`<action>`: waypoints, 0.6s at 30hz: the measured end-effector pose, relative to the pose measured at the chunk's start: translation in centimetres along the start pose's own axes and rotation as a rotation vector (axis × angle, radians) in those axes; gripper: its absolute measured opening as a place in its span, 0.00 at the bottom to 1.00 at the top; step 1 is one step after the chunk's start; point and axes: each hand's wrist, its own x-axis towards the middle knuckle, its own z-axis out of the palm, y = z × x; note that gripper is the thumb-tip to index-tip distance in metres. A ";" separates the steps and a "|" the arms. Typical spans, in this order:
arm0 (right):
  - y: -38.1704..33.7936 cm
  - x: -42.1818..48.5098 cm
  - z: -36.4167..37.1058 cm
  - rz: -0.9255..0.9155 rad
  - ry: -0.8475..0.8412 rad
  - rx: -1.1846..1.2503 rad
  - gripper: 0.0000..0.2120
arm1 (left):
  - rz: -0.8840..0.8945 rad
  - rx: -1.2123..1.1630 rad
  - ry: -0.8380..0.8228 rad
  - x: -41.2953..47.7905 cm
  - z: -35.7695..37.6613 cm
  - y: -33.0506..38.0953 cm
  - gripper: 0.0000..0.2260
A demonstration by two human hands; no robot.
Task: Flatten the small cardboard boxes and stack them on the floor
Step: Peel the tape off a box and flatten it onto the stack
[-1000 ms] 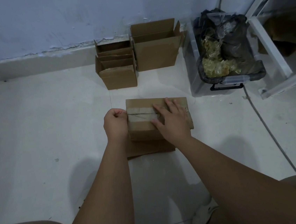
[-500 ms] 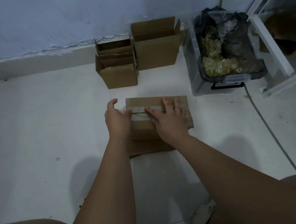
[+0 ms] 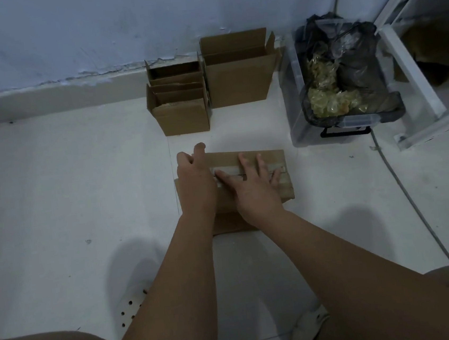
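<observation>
A small brown cardboard box [image 3: 276,156], closed with a strip of pale tape along its top, lies on the white floor. It sits on a flattened cardboard piece [image 3: 233,224]. My left hand [image 3: 194,181] rests on the box's left end with its fingers loosely raised and holding nothing. My right hand [image 3: 253,189] lies flat on the top, fingers spread over the tape. By the wall stand two small open boxes [image 3: 183,117] [image 3: 174,71] and one larger open box [image 3: 236,85].
A clear plastic bin [image 3: 297,123] lined with a black bag of crumpled tape stands to the right. A white metal frame [image 3: 412,67] is beyond it, and a grey cable [image 3: 402,187] runs along the floor. My knees and sandals show at the bottom.
My left hand has gone from a fist at the box's left end to loose fingers, and has shifted onto the box. My right hand has stayed flat on the top.
</observation>
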 end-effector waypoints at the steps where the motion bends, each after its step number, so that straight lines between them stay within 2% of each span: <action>1: 0.0 0.0 0.0 0.002 0.006 0.001 0.25 | 0.036 0.025 -0.004 -0.3 0.0 0.3 0.13; 4: 0.2 0.2 0.0 0.011 0.007 0.003 0.25 | 0.107 0.087 -0.007 -0.9 0.0 0.9 0.22; 7: 0.3 0.3 -0.1 0.015 -0.004 0.013 0.24 | 0.076 0.086 -0.045 -1.0 0.0 1.9 0.24; 10: 0.7 0.4 -0.3 0.015 0.023 0.051 0.21 | 0.102 0.132 -0.013 -0.7 0.0 2.2 0.23; 13: 0.8 0.3 0.1 0.012 0.046 0.061 0.20 | 0.031 0.072 0.017 -1.1 0.0 3.4 0.20; 16: 1.2 0.3 0.3 -0.004 0.072 0.060 0.23 | 0.022 0.068 0.040 -1.0 0.0 3.7 0.16; 17: 1.3 0.3 0.4 0.000 0.074 0.077 0.25 | -0.045 -0.010 -0.014 -1.3 -0.1 4.2 0.15; 18: 1.5 0.3 0.6 -0.001 0.080 0.077 0.27 | -0.020 0.016 -0.014 -1.7 0.0 4.4 0.14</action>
